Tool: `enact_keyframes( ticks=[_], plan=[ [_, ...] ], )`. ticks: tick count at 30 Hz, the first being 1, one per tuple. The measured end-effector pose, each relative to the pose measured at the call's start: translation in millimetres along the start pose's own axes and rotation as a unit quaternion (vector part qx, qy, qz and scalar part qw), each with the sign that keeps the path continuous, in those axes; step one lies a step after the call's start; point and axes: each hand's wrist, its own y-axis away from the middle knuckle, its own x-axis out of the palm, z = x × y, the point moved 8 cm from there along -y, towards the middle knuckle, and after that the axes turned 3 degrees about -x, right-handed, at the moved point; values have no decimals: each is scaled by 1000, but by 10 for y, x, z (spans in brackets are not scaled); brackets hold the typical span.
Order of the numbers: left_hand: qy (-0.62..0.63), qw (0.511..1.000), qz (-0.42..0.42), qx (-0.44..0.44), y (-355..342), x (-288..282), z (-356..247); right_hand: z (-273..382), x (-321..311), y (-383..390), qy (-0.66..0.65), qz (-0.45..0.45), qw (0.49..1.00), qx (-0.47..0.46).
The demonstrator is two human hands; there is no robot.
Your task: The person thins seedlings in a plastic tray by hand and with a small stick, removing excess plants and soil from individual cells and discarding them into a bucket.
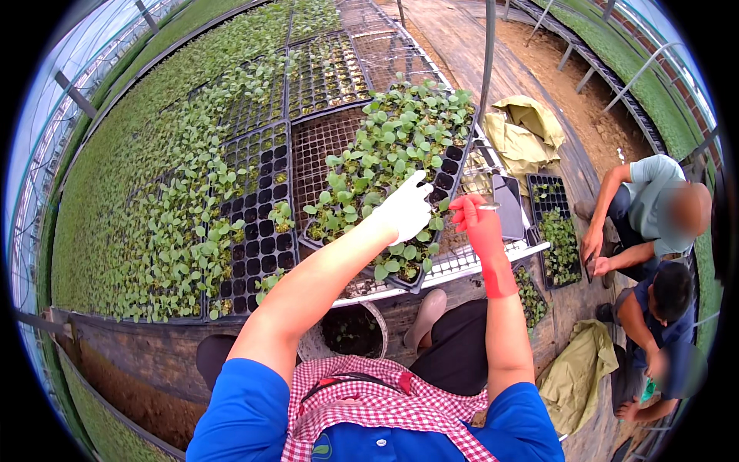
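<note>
My left hand [409, 206], in a white glove, hovers over a black seedling tray [448, 168] full of young leafy seedlings [385, 142]. Its fingers look loosely bent and apart, with nothing visible in them. By the tray's right edge is my right hand [479, 222] in a red glove. It is closed on a small slim metal tool [489, 205] whose exact kind I cannot make out. Several cells along the tray's right side, near both hands, hold no plants. The tray lies tilted on a white mesh bench [462, 266].
More seedling trays [262, 165] cover the bench to the left. A dark phone-like slab [508, 206] lies at the bench's right edge. Below stands a bucket [352, 331]. Two people [654, 200] crouch at right, beside a floor tray [558, 239] and khaki cloth [581, 373].
</note>
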Motion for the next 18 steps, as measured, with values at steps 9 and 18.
enact_keyframes(
  ticks=[9,18],
  plan=[
    [146,951,-215,-166,815,-387,360,754,-167,344,-103,-83,983,-130],
    [408,835,-268,-253,2926,-23,-324,1291,1254,1609,27,215,953,-210]
  ],
)
